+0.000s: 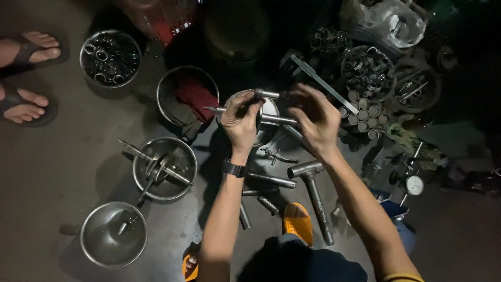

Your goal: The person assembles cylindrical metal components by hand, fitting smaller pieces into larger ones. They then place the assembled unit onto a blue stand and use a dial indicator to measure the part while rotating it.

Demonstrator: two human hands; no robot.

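Left hand [241, 121]: fingers closed around a metal shaft [271, 119], held level above the floor, over a steel bowl [271, 107].
Right hand [313, 117]: blurred; fingers curled at the shaft's right end, beside a short steel pin [267, 94]; whether they grip anything I cannot tell.
Shaft: pointed tip to the left, past the left hand; the rest runs right toward the right hand.
Grip advice: the left hand should likely keep the shaft level and steady, so the right works along its axis without wobble.
Alignment: any part going on the shaft looks best fed straight on, not forced at an angle.
Below: a hammer [313, 190] and loose rods [271, 181] lie on the floor [62, 167]; a dropped piece could roll among them.
Nearby: bowl of shafts [164, 168] lower left, bowl of rings [110, 57] upper left, dial gauge [414, 184] at right.
Others: a person's sandalled feet [28, 78] at the left edge, well apart.
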